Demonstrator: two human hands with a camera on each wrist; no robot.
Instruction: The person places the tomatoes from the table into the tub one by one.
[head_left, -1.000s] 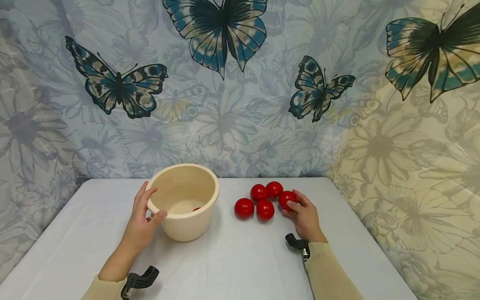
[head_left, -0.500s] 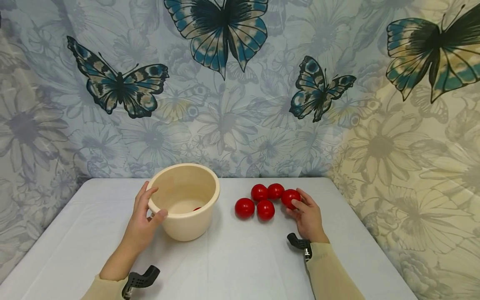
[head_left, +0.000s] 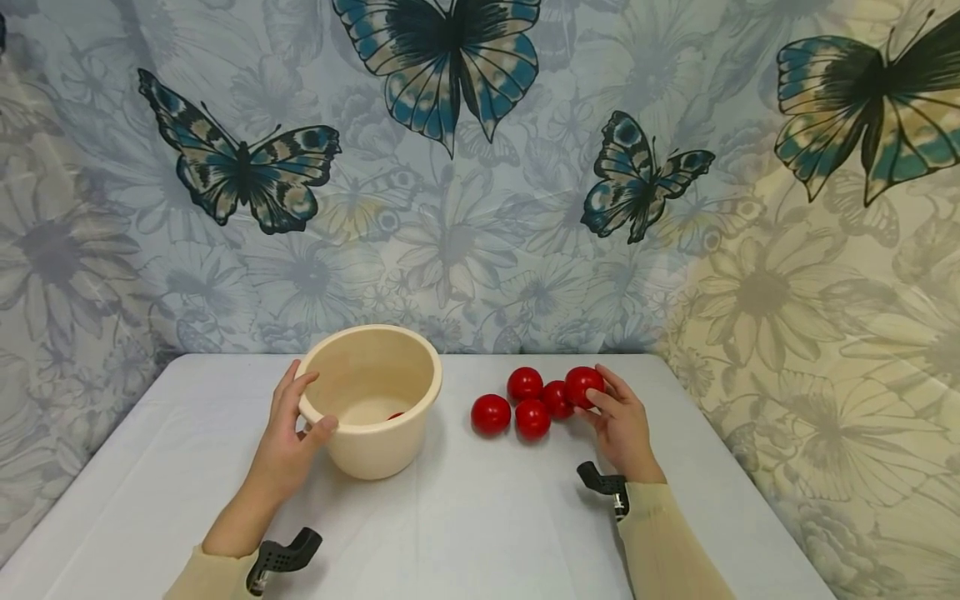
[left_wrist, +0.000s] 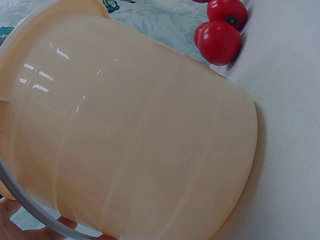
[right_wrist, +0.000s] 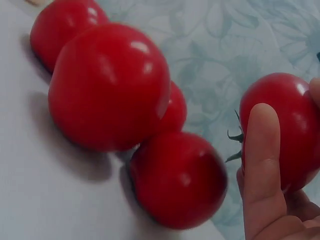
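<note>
Bucket (head_left: 367,450), cream and mouth upward, its axis roughly upright, stands on the white surface (head_left: 480,517), unmoved since half a second ago. Left grip (head_left: 288,437) clasps its rim. Right grip (head_left: 626,429) pinches a held tomato (head_left: 583,387), now higher than before, near four loose tomatoes (head_left: 491,415); one neighbour (head_left: 557,402) has shifted nearer the person. Its green calyx (right_wrist: 238,137) points toward the loose ones. Inside the bucket, a red sliver (head_left: 396,415) shows, mostly hidden.
</note>
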